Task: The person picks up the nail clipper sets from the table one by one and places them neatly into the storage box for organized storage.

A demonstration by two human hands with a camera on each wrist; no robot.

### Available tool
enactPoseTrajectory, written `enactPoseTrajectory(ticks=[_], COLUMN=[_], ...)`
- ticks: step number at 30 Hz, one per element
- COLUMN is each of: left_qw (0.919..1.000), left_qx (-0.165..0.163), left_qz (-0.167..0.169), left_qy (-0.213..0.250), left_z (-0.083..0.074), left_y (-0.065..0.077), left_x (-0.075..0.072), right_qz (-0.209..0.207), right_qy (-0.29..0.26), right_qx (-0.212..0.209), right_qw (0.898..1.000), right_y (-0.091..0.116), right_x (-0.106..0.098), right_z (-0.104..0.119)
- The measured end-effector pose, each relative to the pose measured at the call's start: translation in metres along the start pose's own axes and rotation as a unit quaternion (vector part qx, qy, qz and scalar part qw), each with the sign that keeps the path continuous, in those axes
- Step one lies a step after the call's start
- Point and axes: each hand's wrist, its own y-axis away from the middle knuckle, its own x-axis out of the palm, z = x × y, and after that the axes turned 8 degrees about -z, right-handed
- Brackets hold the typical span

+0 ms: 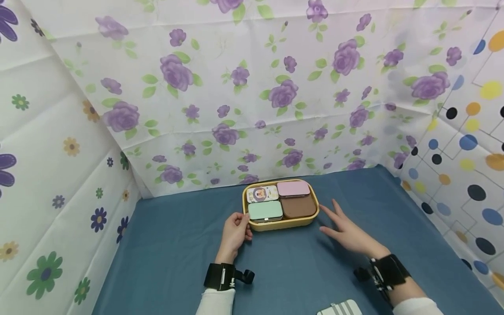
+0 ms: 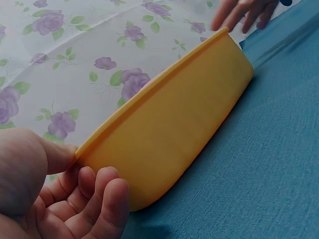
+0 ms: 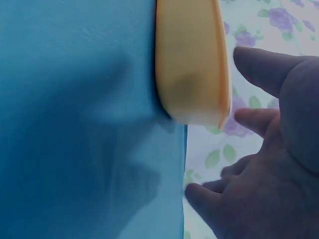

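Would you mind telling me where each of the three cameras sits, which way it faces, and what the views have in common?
Head: worn on the head, looking forward and down at the yellow tray on the blue cloth; the left hand, the right hand and both wrist straps show.
Left wrist: low beside the left hand, looking along the tray wall; thumb and curled fingers at the tray's corner.
Right wrist: beside the right hand, facing the tray end; spread fingers apart from it.
Shared: all three show the tray and the cloth; the left wrist view also catches the right hand's fingertips.
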Motion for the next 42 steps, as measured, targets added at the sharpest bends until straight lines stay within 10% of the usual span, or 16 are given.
enactPoseTrajectory(ticks=[10,19,28,42], left_qw=[1.0,0.9999,0.9999,1.0], left_qx=[0.005,0.008,-0.004,-0.001], left_qz=[0.002,-0.004,-0.009,0.0], left_qy=[0.005,0.007,0.004,0.005], left_z=[-0.005,-0.007,0.001,0.004], left_y=[-0.003,-0.001,0.002,-0.001], left_x=[0.002,0.002,-0.003,-0.004], right_qz=[-0.005,0.173,0.275,0.208], right_qy=[0.012,-0.021,-0.038,-0.002], right_qx=[-0.01,-0.09,-0.053,-0.176], right_qw=[1.0,0.981,0.959,0.962], right_y=[0.052,0.091,0.11,0.125], right_x=[-0.008,-0.006,0.014,0.045], right_z=[0.0,0.015,0.003,0.011])
